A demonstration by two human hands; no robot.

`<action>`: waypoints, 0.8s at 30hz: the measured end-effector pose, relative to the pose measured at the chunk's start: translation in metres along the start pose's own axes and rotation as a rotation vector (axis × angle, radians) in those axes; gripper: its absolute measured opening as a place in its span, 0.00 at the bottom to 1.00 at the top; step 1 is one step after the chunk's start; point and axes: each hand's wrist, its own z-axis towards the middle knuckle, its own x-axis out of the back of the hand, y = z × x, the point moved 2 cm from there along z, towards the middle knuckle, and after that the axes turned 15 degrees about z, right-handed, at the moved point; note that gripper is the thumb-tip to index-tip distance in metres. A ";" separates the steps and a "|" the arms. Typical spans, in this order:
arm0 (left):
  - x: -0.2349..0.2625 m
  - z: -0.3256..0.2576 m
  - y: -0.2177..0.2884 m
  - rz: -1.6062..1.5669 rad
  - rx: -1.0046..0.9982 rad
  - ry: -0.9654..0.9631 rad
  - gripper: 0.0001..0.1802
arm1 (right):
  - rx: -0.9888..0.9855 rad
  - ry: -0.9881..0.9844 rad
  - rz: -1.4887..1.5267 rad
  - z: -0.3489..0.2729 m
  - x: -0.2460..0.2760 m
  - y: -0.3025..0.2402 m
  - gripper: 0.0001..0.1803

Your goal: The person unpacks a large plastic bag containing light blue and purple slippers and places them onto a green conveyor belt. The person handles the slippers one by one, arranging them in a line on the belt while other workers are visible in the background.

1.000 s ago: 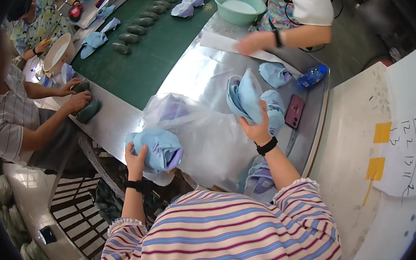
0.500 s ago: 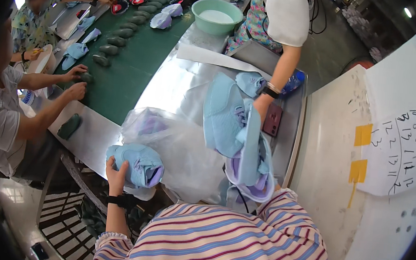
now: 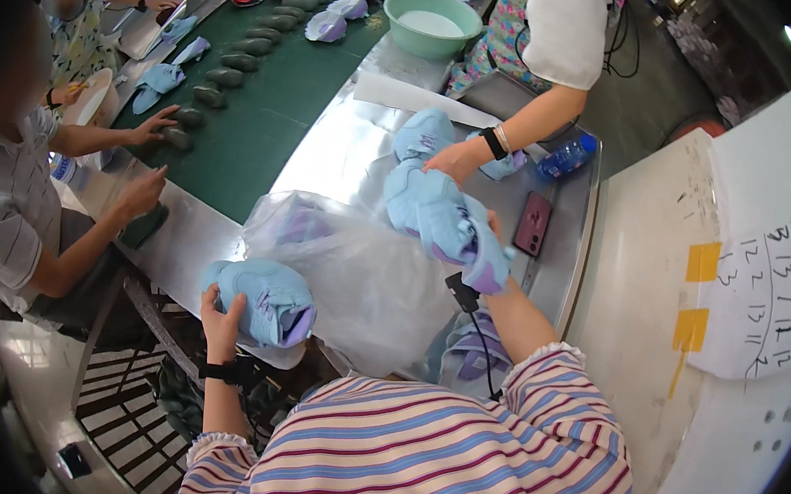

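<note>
My left hand [image 3: 223,315] grips a light blue shoe upper [image 3: 270,300] with purple lining, its thumb and fingers closed on the near left side. My right hand [image 3: 494,226] is mostly hidden behind another light blue upper [image 3: 429,209], which it holds up over the bench. A co-worker's hand [image 3: 460,159] reaches in from the far right and touches this upper and a further blue upper [image 3: 421,134] just beyond it. More uppers [image 3: 477,353] with purple lining lie beneath my right forearm.
A clear plastic bag [image 3: 355,276] spreads over the metal bench [image 3: 320,160]. A red phone [image 3: 533,223] and a blue bottle [image 3: 568,157] are at the right. Beyond stands a green basin [image 3: 431,26]. Dark shoe lasts [image 3: 208,94] line the green belt [image 3: 264,132], with co-workers at the left.
My right forearm has stretched forward, and the upper it holds has turned and come away from the uppers by my body. The co-worker's hand has moved left onto the blue uppers.
</note>
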 end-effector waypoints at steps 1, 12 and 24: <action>0.000 -0.001 0.001 0.013 -0.009 0.005 0.25 | -0.112 -0.009 0.110 0.006 -0.005 -0.003 0.19; 0.006 -0.001 0.019 0.067 -0.004 0.128 0.29 | 0.205 0.195 -0.320 0.124 0.123 -0.042 0.26; 0.012 -0.006 0.005 0.030 -0.006 -0.114 0.28 | -0.720 -1.386 -1.322 0.011 -0.107 0.117 0.22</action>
